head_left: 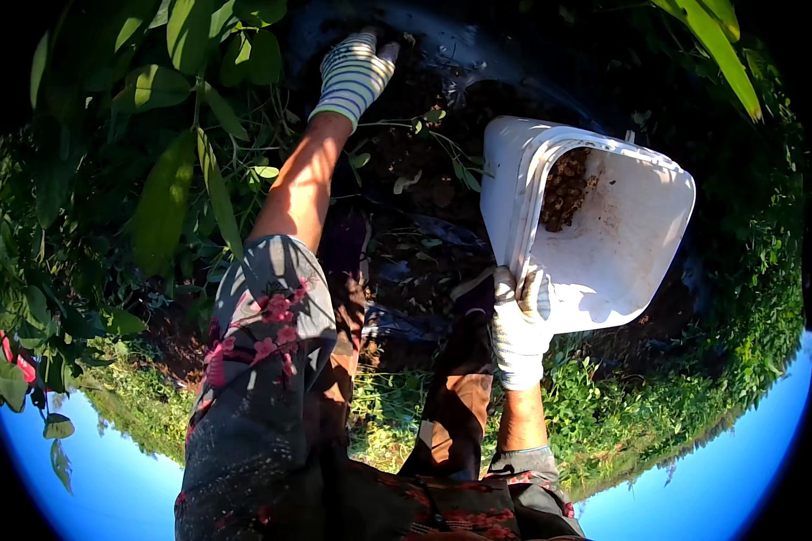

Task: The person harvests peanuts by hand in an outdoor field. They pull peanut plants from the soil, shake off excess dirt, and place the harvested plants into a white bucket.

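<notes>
My left hand [357, 76], in a striped knit glove, reaches down to the dark soil at the top of the view. Its fingertips are lost in shadow, so whether they grip anything is hidden; the thumb stands out to the right. My right hand [520, 324], gloved the same way, grips the near rim of a white plastic bucket [602, 270]. The bucket is tilted with its mouth towards me. Inside, against its left wall, lies a heap of small brown, soil-coloured lumps [565, 189], too small to name surely.
Dark plastic film [474, 54] covers part of the soil beyond my hands. Broad-leaved plants [166, 196] crowd the left side, some leaves close to the camera. Thin leafy stems [440, 135] lie between my left hand and the bucket. My shoes [474, 294] stand on the soil below.
</notes>
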`<state>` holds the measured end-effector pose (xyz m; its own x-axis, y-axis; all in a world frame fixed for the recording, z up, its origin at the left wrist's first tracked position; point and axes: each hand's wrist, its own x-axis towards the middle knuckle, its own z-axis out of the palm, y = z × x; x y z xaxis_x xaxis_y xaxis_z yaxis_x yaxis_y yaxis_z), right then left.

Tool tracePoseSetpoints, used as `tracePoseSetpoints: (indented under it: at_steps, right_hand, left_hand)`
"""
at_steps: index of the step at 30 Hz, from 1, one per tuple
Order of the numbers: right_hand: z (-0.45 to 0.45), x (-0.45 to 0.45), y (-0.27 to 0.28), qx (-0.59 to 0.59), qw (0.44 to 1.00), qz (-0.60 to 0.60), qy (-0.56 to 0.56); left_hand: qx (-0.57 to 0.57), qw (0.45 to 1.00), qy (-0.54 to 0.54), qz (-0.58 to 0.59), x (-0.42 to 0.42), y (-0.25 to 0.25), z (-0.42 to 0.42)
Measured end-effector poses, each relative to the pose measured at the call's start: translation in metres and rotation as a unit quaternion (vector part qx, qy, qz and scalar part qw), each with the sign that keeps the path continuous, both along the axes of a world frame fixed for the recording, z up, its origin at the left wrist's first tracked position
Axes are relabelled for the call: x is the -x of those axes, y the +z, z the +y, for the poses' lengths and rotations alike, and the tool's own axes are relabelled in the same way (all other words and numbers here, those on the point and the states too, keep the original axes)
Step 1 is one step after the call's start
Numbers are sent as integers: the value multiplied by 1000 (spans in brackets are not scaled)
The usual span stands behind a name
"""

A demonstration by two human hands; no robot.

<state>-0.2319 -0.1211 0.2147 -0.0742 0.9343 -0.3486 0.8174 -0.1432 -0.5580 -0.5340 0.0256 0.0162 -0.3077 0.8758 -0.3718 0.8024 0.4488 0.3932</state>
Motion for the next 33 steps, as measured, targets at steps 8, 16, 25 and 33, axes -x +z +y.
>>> tracePoseSetpoints:
  at_steps: [8, 16, 25, 33]
  right_hand:
    - [14, 8, 9, 45, 998, -31, -10]
    - [10, -2, 7, 17, 998, -42, -44]
    - [11, 14, -14, -8, 1000, -9, -25]
    - [6, -5, -25, 27, 999, -15, -25]
  left_hand:
    - [351, 891, -279, 71, -12, -24, -26]
    - [301, 853, -406, 133, 42, 32, -125]
    - [228, 939, -129, 224, 325, 30, -206]
    - [363, 859, -181, 312, 215, 208, -74]
